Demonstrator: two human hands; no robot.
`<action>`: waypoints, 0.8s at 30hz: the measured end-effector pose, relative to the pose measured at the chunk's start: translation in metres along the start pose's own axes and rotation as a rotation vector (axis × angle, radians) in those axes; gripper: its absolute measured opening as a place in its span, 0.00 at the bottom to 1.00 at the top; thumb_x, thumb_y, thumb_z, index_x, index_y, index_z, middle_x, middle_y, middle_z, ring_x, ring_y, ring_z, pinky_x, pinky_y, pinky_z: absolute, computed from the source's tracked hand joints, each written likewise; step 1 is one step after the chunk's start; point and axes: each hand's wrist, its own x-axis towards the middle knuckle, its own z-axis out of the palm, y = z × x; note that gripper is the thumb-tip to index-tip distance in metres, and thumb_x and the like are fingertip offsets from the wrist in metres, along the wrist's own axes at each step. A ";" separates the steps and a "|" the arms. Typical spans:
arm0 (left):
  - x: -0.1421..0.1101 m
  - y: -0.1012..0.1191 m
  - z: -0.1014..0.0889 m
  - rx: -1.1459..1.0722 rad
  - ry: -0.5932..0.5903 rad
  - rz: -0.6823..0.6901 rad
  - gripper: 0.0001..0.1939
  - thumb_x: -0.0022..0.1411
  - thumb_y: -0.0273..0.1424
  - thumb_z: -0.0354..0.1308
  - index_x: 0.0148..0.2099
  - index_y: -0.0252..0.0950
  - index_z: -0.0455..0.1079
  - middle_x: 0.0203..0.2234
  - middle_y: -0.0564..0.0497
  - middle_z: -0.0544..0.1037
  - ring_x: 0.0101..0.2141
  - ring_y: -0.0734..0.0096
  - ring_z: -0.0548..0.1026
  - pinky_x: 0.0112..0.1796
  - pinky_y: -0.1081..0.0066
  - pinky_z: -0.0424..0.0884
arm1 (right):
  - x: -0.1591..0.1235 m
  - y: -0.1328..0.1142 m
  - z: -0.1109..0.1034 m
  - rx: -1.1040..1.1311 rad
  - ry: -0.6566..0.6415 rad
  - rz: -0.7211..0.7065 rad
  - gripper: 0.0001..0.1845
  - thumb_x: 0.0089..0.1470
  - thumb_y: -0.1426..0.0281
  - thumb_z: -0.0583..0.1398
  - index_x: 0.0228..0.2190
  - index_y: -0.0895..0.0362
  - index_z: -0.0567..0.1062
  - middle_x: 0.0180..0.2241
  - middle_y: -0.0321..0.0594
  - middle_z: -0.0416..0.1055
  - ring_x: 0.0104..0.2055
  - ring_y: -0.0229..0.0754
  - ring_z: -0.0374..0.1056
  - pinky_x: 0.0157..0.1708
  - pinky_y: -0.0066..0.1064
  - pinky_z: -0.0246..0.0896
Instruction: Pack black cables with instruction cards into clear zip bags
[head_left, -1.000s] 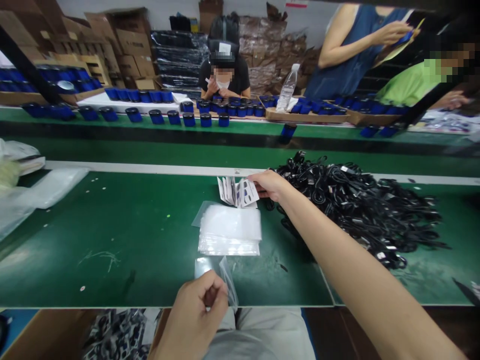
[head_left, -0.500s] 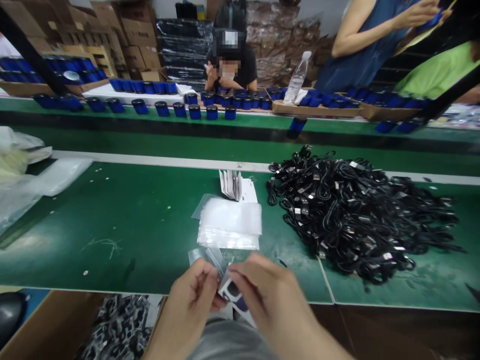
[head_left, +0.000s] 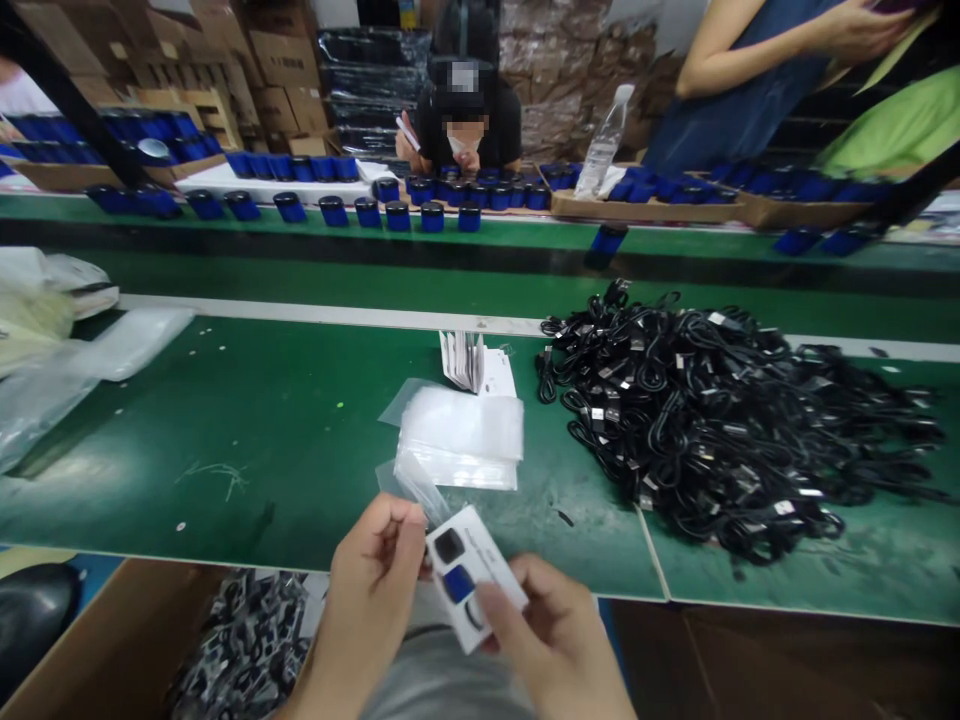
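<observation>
In front of me my right hand (head_left: 551, 625) grips a small white printed leaflet (head_left: 486, 548) with dark and blue pictures, thumb on its face. Beside it my left hand (head_left: 379, 575) pinches a clear plastic bag (head_left: 421, 482) between thumb and fingers. The bag's far end reaches up over a stack of clear plastic bags (head_left: 461, 430) on the green table (head_left: 285, 420). Behind that stack several folded white leaflets (head_left: 460, 360) stand on edge. The leaflet's left edge meets my left fingertips; whether it is inside the bag I cannot tell.
A large pile of black cables (head_left: 690, 430) lies to the right. Plastic wrapping (head_left: 142, 340) is at the far left. Below the table edge stands a carton (head_left: 97, 640) of small packed items. Across, blue jars (head_left: 397, 215) line the ledge, with other people behind.
My right hand has moved down and right, turning the leaflet so its printed face shows. My left hand has risen slightly, still pinching the bag. The view has shifted a little.
</observation>
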 end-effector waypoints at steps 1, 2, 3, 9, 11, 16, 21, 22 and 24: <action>-0.001 0.000 -0.001 0.038 -0.005 0.033 0.13 0.63 0.36 0.48 0.27 0.38 0.63 0.15 0.60 0.66 0.18 0.77 0.67 0.21 0.80 0.64 | 0.001 -0.002 -0.004 -0.125 0.072 -0.154 0.15 0.57 0.66 0.56 0.20 0.56 0.66 0.18 0.35 0.65 0.19 0.37 0.63 0.19 0.26 0.58; -0.002 0.001 -0.001 0.086 -0.013 0.071 0.13 0.63 0.36 0.49 0.28 0.38 0.64 0.16 0.59 0.67 0.18 0.77 0.68 0.22 0.79 0.65 | 0.002 -0.004 -0.008 -0.254 0.128 -0.329 0.13 0.57 0.70 0.56 0.21 0.56 0.68 0.19 0.36 0.66 0.20 0.38 0.64 0.20 0.27 0.58; -0.002 0.002 -0.001 0.137 -0.025 0.111 0.12 0.63 0.35 0.49 0.28 0.38 0.65 0.16 0.59 0.68 0.19 0.76 0.68 0.22 0.79 0.65 | 0.003 -0.005 -0.011 -0.380 0.156 -0.489 0.10 0.56 0.73 0.55 0.23 0.56 0.70 0.20 0.37 0.67 0.21 0.38 0.65 0.21 0.27 0.57; -0.008 0.007 0.003 0.426 0.019 0.424 0.10 0.62 0.28 0.51 0.28 0.37 0.65 0.18 0.58 0.72 0.20 0.77 0.71 0.25 0.79 0.66 | 0.002 -0.013 -0.018 -0.954 0.159 -0.703 0.12 0.56 0.79 0.53 0.26 0.57 0.72 0.18 0.37 0.67 0.19 0.39 0.64 0.19 0.29 0.54; -0.011 0.006 0.007 0.535 0.009 0.551 0.11 0.63 0.26 0.50 0.27 0.37 0.65 0.18 0.56 0.71 0.20 0.75 0.71 0.25 0.77 0.65 | 0.002 -0.015 -0.017 -1.036 0.153 -0.679 0.14 0.55 0.79 0.51 0.23 0.57 0.71 0.17 0.37 0.66 0.18 0.39 0.63 0.18 0.30 0.52; -0.018 0.002 0.012 0.657 -0.139 0.790 0.13 0.63 0.25 0.47 0.26 0.36 0.65 0.17 0.55 0.68 0.19 0.73 0.68 0.22 0.74 0.61 | 0.009 -0.026 -0.022 -0.842 0.062 -0.488 0.14 0.55 0.77 0.50 0.22 0.57 0.70 0.19 0.36 0.66 0.18 0.38 0.64 0.18 0.28 0.53; -0.020 0.008 0.010 0.459 -0.134 0.669 0.09 0.60 0.23 0.50 0.29 0.37 0.66 0.25 0.53 0.67 0.25 0.75 0.69 0.26 0.77 0.65 | 0.017 -0.035 -0.034 -0.518 -0.166 -0.376 0.11 0.56 0.75 0.52 0.29 0.55 0.74 0.25 0.36 0.68 0.24 0.37 0.67 0.24 0.25 0.59; -0.020 0.009 0.010 0.403 -0.130 0.644 0.09 0.59 0.23 0.50 0.29 0.37 0.66 0.26 0.53 0.67 0.26 0.75 0.69 0.27 0.78 0.66 | 0.019 -0.033 -0.033 -0.500 -0.154 -0.373 0.11 0.56 0.75 0.53 0.28 0.55 0.74 0.24 0.35 0.68 0.25 0.37 0.67 0.24 0.25 0.59; -0.022 0.012 0.009 0.319 -0.130 0.609 0.09 0.57 0.22 0.51 0.27 0.38 0.67 0.29 0.52 0.67 0.27 0.75 0.70 0.28 0.78 0.67 | 0.023 -0.028 -0.027 -0.482 -0.033 -0.347 0.08 0.52 0.76 0.57 0.24 0.55 0.72 0.23 0.33 0.66 0.24 0.36 0.65 0.23 0.24 0.57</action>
